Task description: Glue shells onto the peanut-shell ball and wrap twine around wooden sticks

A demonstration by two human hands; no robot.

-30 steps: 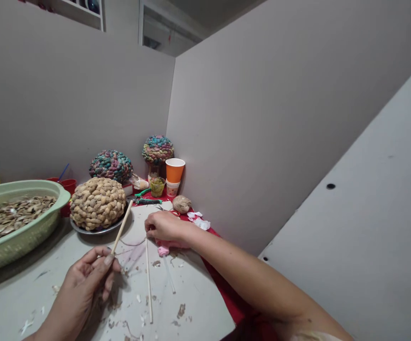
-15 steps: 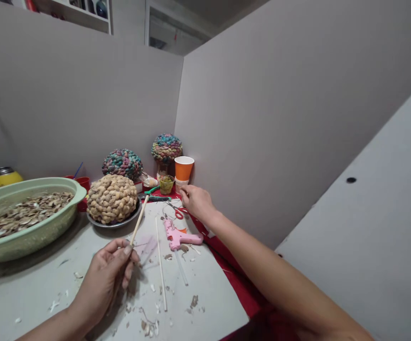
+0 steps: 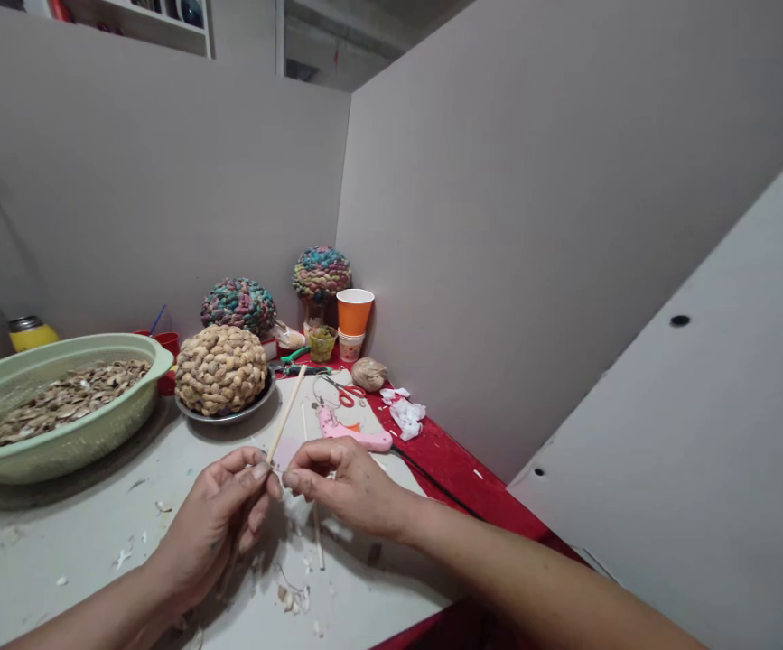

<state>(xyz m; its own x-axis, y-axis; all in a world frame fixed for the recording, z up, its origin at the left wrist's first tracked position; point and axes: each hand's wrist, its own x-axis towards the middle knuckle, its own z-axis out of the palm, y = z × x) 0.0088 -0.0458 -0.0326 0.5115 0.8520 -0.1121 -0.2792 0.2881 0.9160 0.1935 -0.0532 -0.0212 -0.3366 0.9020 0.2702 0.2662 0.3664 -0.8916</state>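
Note:
My left hand (image 3: 225, 506) is closed around a thin wooden stick (image 3: 287, 411), pinching it between thumb and fingertips so that it slants up and away. Close beside it, my right hand (image 3: 343, 478) has its thumb and forefinger pressed together near the stick's lower end. What those fingertips hold, if anything, is too small to make out. Just beyond the right hand lies a pink glue gun (image 3: 337, 426), partly covered by it. A second thin stick (image 3: 319, 537) lies on the board under my hands.
A green basin (image 3: 66, 456) of shells stands left, beside a peanut-covered ball (image 3: 221, 370) on a metal plate. Behind are two colourful balls (image 3: 238, 307), an orange cup (image 3: 354, 313), red scissors (image 3: 347, 395) and a twine ball (image 3: 369, 374). Partition walls (image 3: 533, 226) enclose the back and right.
My right hand has come back from beside the cups to the left hand, uncovering the twine ball and white scraps. My left hand still holds the stick in nearly the same place.

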